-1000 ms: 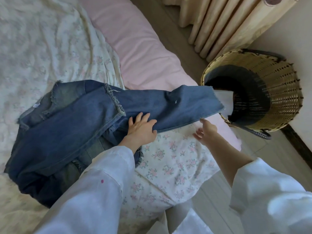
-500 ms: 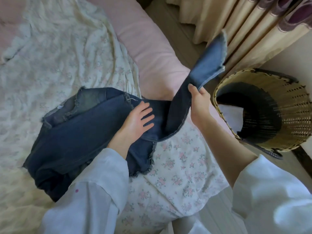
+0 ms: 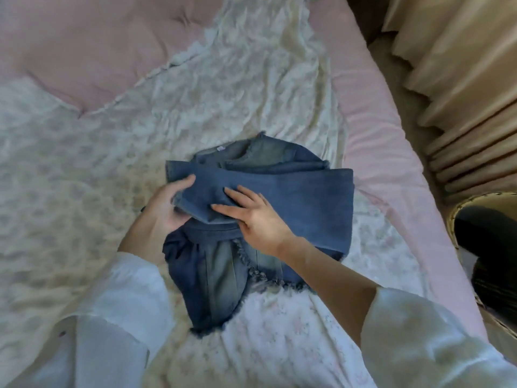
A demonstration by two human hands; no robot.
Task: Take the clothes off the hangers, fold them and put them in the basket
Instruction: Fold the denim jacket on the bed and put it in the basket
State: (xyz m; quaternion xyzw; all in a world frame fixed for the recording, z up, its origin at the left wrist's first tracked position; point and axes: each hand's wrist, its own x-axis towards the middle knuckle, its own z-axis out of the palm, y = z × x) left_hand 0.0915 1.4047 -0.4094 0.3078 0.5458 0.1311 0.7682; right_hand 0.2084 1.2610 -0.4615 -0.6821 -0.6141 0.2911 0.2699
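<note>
The left hand (image 3: 165, 208) grips the end of the folded-over sleeve of the denim jacket (image 3: 279, 208): its thumb lies on top of the cloth and its fingers curl underneath the cuff edge. The right hand (image 3: 256, 217) lies flat on the same sleeve just beside it, fingers straight and spread, pressing the fabric down without curling round anything. Both forearms come out of loose white sleeves (image 3: 419, 340) at the bottom of the view.

The jacket lies partly folded in the middle of the bed, on a pale floral sheet (image 3: 195, 107). The sleeve runs as a broad blue band across the jacket's body, from the hands out to the right. Above it the lighter inside of the collar shows, with a small white label at its upper left. Below the hands the frayed hem and a paler denim panel stick out toward the person.

A pink quilt (image 3: 84, 46) covers the top left of the bed, and a pink mattress edge (image 3: 386, 135) runs down the right side. Beige curtains (image 3: 461, 93) hang at the upper right. The woven basket (image 3: 454, 208) stands on the floor at the right edge, well apart from the jacket, with something dark inside it.
</note>
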